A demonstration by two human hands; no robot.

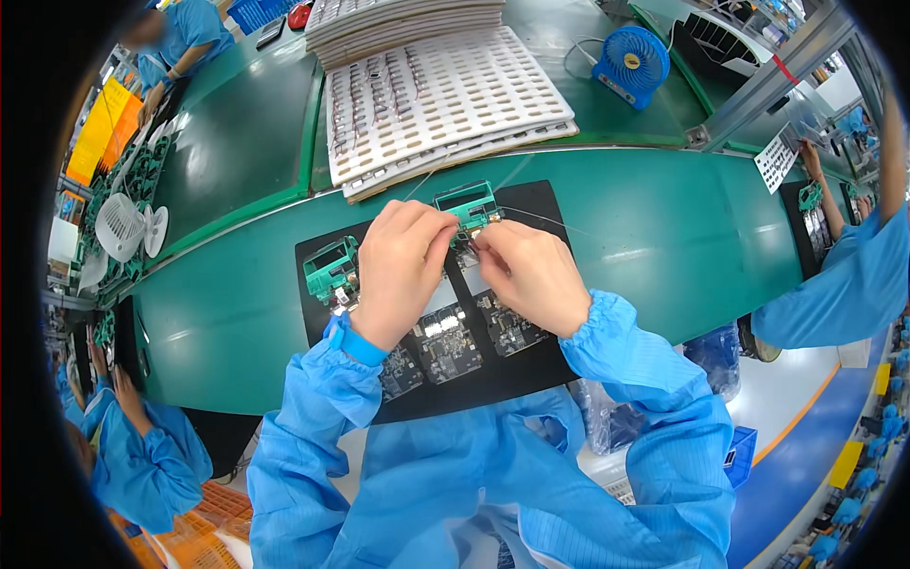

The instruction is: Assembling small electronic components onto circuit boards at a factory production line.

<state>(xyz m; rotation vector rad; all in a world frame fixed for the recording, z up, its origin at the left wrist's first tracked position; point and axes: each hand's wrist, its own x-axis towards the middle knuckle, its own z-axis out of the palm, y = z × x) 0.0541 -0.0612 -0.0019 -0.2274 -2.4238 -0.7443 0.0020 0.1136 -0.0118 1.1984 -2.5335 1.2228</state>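
My left hand [403, 266] and my right hand [537, 275] meet at the near end of a green plastic frame [466, 194] with a circuit board. Both are closed, thumb and fingers pinched together; whatever is between the fingertips is too small to make out. A second green frame [331, 271], also with electronics at its near end, lies left of my left hand. Below my hands, bare dark circuit boards [447, 346] lie in a row on a black mat [417, 406]. My left hand partly covers that row. Around my left wrist runs a blue band [356, 343].
Beyond the mat are stacked white perforated trays [455, 95], the top one partly filled with small wired parts. A blue fan [632, 64] stands at the back right, a white fan [120, 226] at the left. Co-workers in blue [839, 275] sit along the green bench [664, 237] on both sides.
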